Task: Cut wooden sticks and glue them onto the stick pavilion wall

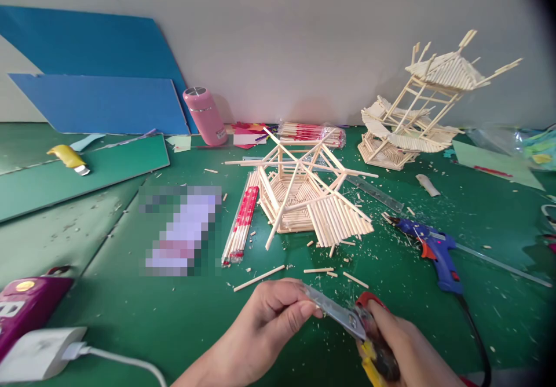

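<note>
Head view showed both hands low at the bottom edge, over a bare stretch of green mat (130,317). The right hand (403,349) was closed around the red and yellow handles of a pair of cutters (356,323), its flat metal blades pointing left. The left hand (269,317) pinched the blade tips between thumb and fingers. Just beyond them lay loose sticks (259,278) and pale wood chips, thin and straight. Further back stood a stick model (304,196), an open frame with a slatted roof panel, and beside it a wrapped bundle of sticks (241,225). A blue glue gun (434,251) lay to the right, its black cord running off the bottom edge. A second, finished stick model (425,103) leaned near the wall.
</note>
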Available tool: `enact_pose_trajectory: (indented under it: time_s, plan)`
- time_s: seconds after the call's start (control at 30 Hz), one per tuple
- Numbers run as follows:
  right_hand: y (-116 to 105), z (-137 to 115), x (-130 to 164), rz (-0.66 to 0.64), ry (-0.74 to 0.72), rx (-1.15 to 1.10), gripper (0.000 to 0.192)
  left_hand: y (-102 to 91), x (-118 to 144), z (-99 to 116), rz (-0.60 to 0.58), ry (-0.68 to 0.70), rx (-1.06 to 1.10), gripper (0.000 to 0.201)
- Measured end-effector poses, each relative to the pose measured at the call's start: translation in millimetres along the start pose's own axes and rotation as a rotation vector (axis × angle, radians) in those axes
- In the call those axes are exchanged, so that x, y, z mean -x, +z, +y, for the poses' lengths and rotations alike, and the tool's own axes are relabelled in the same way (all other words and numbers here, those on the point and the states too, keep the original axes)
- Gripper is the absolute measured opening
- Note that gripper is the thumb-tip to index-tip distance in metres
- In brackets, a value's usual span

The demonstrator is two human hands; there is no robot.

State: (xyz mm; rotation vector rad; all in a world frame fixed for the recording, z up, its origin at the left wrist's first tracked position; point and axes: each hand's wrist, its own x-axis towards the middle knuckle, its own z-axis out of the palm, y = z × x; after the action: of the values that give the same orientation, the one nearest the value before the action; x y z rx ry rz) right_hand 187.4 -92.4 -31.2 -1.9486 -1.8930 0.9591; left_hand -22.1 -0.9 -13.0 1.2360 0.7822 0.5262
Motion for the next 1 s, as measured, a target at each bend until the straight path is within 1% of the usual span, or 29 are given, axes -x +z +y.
enact_pose_trajectory:
  time_s: [0.1, 0.2, 0.3, 0.4, 0.53, 0.6, 0.63, 0.7, 0.8, 0.87, 0.9, 0.93, 1.0]
  plan:
    - [-1, 2, -3, 0.020, 0.025, -0.017, 0.022, 2.0, 0, -2, 0.021, -0.059, 0.048, 0.024]
    - [-5, 8, -8, 0.048, 0.076, -0.027, 0.015, 4.6, -1, -6, 0.083, -0.133, 0.186, 0.024]
    - [-11, 21, -11, 0.118, 0.157, 0.049, 0.008, 6.0, -3, -11, 0.087, -0.172, 0.289, 0.024]
    - [-18, 36, -12, 0.193, 0.200, 0.172, 0.015, 5.7, -4, -14, 0.068, -0.188, 0.360, 0.024]
    - [-25, 56, -12, 0.230, 0.235, 0.270, 0.025, 5.8, -6, -18, 0.034, -0.207, 0.409, 0.025]
    - [-25, 67, -12, 0.251, 0.271, 0.300, 0.029, 6.6, -7, -18, 0.041, -0.211, 0.397, 0.026]
    - [-24, 72, -11, 0.265, 0.295, 0.309, 0.032, 7.1, -7, -18, 0.049, -0.198, 0.375, 0.026]
    - [-23, 84, -10, 0.288, 0.313, 0.318, 0.036, 8.0, -8, -14, 0.071, -0.129, 0.307, 0.025]
    - [-24, 95, -5, 0.338, 0.229, 0.379, 0.046, 8.8, -8, -8, 0.104, -0.012, 0.196, 0.024]
    - [-27, 91, 0, 0.427, 0.154, 0.422, 0.050, 10.1, -7, -5, 0.115, -0.004, 0.182, 0.022]
    - [-28, 84, 1, 0.483, 0.123, 0.403, 0.048, 11.5, -7, -4, 0.107, -0.016, 0.206, 0.021]
    - [-28, 73, 2, 0.542, 0.092, 0.350, 0.043, 13.4, -7, -4, 0.088, -0.032, 0.250, 0.021]
    - [-25, 42, -1, 0.631, 0.005, 0.131, 0.027, 19.0, -9, -4, 0.025, -0.075, 0.375, 0.021]
